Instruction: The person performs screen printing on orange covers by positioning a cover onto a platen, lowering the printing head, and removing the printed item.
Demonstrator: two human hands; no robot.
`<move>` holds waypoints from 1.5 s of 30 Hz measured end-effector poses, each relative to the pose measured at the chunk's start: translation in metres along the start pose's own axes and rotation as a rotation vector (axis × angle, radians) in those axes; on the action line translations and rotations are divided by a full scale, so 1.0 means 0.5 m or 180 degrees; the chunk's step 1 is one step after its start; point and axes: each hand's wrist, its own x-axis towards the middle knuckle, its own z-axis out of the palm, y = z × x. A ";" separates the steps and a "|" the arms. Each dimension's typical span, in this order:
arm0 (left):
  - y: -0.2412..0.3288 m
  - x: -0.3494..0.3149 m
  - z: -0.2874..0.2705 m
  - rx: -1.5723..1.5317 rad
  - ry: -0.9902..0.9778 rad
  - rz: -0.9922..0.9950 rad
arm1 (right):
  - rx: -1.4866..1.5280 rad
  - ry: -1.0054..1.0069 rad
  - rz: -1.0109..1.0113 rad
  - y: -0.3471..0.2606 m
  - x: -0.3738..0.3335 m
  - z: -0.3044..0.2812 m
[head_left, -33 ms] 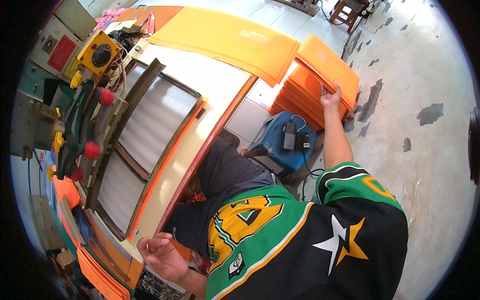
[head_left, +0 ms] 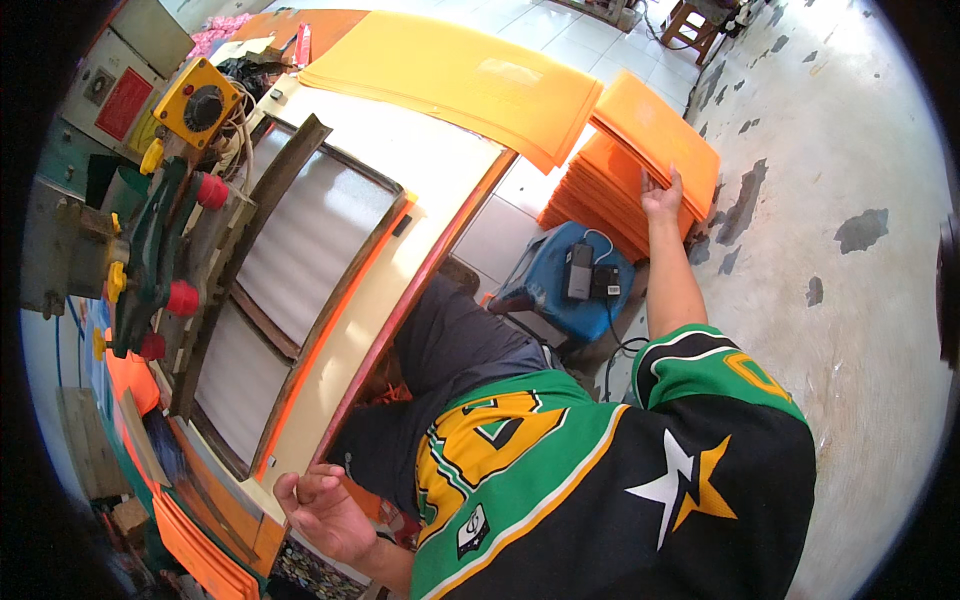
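Observation:
My right hand (head_left: pixel 661 196) reaches out to the far right and grips the near edge of the top orange sheets (head_left: pixel 662 122), its fingers partly hidden by them. The sheets lie on a tall stack of orange sheets (head_left: pixel 592 190). Down at the lower left, my left hand (head_left: pixel 335 515) is held palm up by the table's near corner, fingers loosely curled and apart, holding nothing. On the cream-topped table (head_left: pixel 440 150) is a dark metal frame (head_left: pixel 325 375) around pale panels. A pile of yellow-orange sheets (head_left: pixel 450 85) covers the table's far end.
A machine with red knobs (head_left: pixel 183 298) and a yellow dial box (head_left: pixel 197 106) stands along the table's left side. A blue stool (head_left: pixel 545 285) bearing black devices (head_left: pixel 578 270) is beside the stack. More orange sheets (head_left: pixel 200 550) lie at the lower left. A peeling wall (head_left: pixel 830 330) runs along the right.

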 end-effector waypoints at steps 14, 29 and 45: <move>-0.012 0.007 0.002 -0.0214 0.0148 -0.0065 | 0.0086 0.0703 0.0387 0.026 0.034 -0.123; -0.019 -0.008 -0.019 -0.0792 0.0419 -0.0061 | -0.0307 0.1330 0.0179 0.029 0.035 -0.117; -0.026 -0.013 -0.016 -0.0612 0.0664 -0.0048 | -0.1017 0.1618 0.0696 0.023 0.020 -0.111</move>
